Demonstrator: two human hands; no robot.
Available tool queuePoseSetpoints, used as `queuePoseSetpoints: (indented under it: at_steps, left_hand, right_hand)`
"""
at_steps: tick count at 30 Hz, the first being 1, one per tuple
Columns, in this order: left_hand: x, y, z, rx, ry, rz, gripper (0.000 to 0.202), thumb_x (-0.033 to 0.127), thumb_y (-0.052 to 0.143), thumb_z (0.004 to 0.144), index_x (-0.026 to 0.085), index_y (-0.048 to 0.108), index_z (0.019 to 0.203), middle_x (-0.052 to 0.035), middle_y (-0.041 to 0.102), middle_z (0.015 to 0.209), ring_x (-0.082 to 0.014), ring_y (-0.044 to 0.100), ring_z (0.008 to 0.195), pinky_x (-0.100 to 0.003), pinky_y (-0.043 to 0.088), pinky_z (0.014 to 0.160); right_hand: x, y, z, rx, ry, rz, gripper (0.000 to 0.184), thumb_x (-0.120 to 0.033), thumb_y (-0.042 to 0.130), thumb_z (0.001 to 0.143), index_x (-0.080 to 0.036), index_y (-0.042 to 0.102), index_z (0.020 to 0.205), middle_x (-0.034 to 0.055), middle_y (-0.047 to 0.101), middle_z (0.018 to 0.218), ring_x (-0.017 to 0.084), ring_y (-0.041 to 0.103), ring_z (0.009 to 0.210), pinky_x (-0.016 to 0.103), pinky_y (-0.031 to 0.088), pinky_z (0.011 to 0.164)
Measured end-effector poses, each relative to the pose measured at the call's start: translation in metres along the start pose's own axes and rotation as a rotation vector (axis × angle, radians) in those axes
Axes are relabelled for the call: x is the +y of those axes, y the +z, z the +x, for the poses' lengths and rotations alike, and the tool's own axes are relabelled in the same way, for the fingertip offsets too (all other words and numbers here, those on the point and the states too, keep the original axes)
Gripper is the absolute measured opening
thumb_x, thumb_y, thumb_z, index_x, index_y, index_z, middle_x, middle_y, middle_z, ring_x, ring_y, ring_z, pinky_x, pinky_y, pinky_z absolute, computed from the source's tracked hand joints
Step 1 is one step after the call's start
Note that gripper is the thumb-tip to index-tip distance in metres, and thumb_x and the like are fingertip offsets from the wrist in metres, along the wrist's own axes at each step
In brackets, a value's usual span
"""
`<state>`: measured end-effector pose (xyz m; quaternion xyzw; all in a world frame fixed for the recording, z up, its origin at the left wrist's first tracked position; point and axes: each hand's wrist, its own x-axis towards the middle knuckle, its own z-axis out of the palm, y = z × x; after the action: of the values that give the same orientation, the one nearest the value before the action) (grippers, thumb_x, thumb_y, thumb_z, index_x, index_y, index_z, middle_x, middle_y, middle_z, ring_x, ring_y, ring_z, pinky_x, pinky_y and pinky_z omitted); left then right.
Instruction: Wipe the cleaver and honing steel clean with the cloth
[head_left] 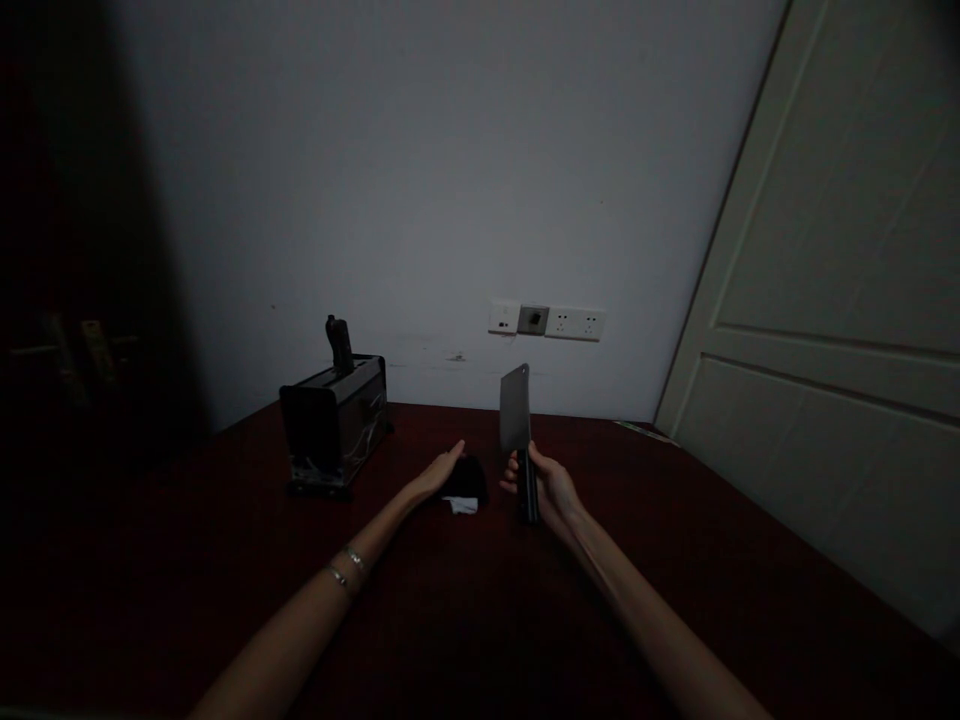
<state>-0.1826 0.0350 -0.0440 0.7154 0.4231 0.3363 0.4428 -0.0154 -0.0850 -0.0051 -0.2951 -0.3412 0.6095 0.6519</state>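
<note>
My right hand [553, 485] is closed around the black handle of a cleaver [514, 408]. The cleaver stands upright, its broad grey blade pointing up toward the wall and a small hole showing near the top corner. My left hand [437, 474] lies at the left side of a dark cloth-like item [469, 478], fingers stretched forward; some of the fingers are hard to see in the dim light. A white piece [461, 505], perhaps a tag or cloth, sticks out at the near side of the dark item. Two bracelets circle my left wrist.
A boxy knife block [349, 415] with black ends stands at the left of the dark red table [480, 610], a black handle [340, 343] rising from its top. Wall sockets [574, 323] sit behind the table. A pale panelled door [817, 300] borders the right side.
</note>
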Motion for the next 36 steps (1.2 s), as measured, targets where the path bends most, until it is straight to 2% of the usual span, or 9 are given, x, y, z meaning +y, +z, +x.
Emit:
queuePoseSetpoints:
  at_steps: [4,8,11,14,19,21,23,30,36]
  left_hand:
    - [0.012,0.003,-0.008,0.154,-0.017,-0.091,0.042,0.048,0.038,0.077,0.014,0.059,0.065,-0.0079,0.066,0.072,-0.0222,0.061,0.078,-0.029,0.044,0.073]
    - [0.027,0.019,-0.019,0.103,-0.074,-0.239,0.046,0.047,0.032,0.080,0.014,0.054,0.058,-0.0075,0.062,0.059,-0.0159,0.059,0.052,-0.027,0.045,0.057]
    - [0.036,0.036,-0.028,-0.010,-0.126,-0.343,0.053,0.055,0.031,0.080,0.012,0.056,0.060,-0.0083,0.061,0.057,-0.0154,0.058,0.048,-0.027,0.045,0.053]
    - [0.045,0.049,-0.037,-0.073,-0.148,-0.424,0.057,0.061,0.030,0.079,0.012,0.056,0.067,-0.0071,0.061,0.057,-0.0145,0.058,0.048,-0.027,0.046,0.055]
    - [0.054,0.060,-0.049,-0.212,-0.163,-0.705,0.055,0.066,0.029,0.079,0.015,0.051,0.076,-0.0023,0.057,0.055,-0.0128,0.054,0.044,-0.026,0.045,0.051]
    - [0.055,0.063,-0.051,-0.169,-0.171,-0.759,0.055,0.067,0.032,0.077,0.015,0.050,0.072,0.0003,0.053,0.051,-0.0107,0.049,0.039,-0.024,0.041,0.045]
    - [0.056,0.064,-0.053,-0.119,-0.188,-0.765,0.057,0.071,0.035,0.073,0.016,0.048,0.067,0.0027,0.048,0.046,-0.0094,0.044,0.035,-0.022,0.038,0.039]
    - [0.063,0.059,-0.059,-0.104,-0.301,-0.759,0.062,0.078,0.036,0.064,0.017,0.046,0.061,0.0062,0.039,0.039,-0.0077,0.037,0.029,-0.020,0.029,0.034]
    - [0.065,0.054,-0.063,-0.034,-0.307,-0.741,0.059,0.076,0.038,0.065,0.018,0.038,0.053,0.0080,0.032,0.033,-0.0058,0.029,0.025,-0.019,0.023,0.031]
  right_hand:
    - [0.001,0.004,0.006,0.039,-0.075,-0.049,0.021,-0.031,0.064,0.075,-0.010,0.060,0.070,0.0089,0.067,0.070,0.021,0.067,0.072,0.029,0.052,0.067]
    - [0.001,0.008,0.013,0.053,-0.145,-0.098,0.025,-0.033,0.071,0.066,-0.009,0.061,0.068,0.0139,0.070,0.075,0.024,0.068,0.075,0.034,0.050,0.076]
    - [0.004,0.009,0.018,0.108,-0.179,-0.151,0.028,-0.035,0.075,0.061,-0.011,0.062,0.068,0.0113,0.069,0.070,0.023,0.067,0.071,0.033,0.052,0.069]
    - [0.010,0.010,0.020,0.149,-0.193,-0.200,0.030,-0.036,0.075,0.058,-0.013,0.064,0.072,0.0061,0.068,0.063,0.019,0.065,0.061,0.026,0.051,0.052]
    - [0.019,0.016,0.017,0.168,-0.168,-0.326,0.037,-0.044,0.071,0.060,-0.014,0.065,0.080,-0.0031,0.057,0.042,0.008,0.043,0.027,0.018,0.033,0.024]
    - [0.022,0.020,0.014,0.168,-0.154,-0.374,0.039,-0.048,0.068,0.061,-0.014,0.064,0.081,-0.0058,0.052,0.037,0.006,0.037,0.022,0.018,0.031,0.021]
    - [0.024,0.024,0.013,0.179,-0.146,-0.416,0.039,-0.049,0.068,0.061,-0.015,0.064,0.079,-0.0071,0.048,0.035,0.006,0.037,0.022,0.017,0.032,0.021]
    - [0.029,0.031,0.010,0.223,-0.124,-0.514,0.043,-0.053,0.068,0.059,-0.016,0.062,0.081,-0.0092,0.044,0.036,0.008,0.041,0.022,0.019,0.035,0.018]
    - [0.034,0.032,0.009,0.142,-0.110,-0.511,0.047,-0.056,0.066,0.059,-0.017,0.057,0.083,-0.0095,0.045,0.043,0.010,0.048,0.027,0.021,0.042,0.025]
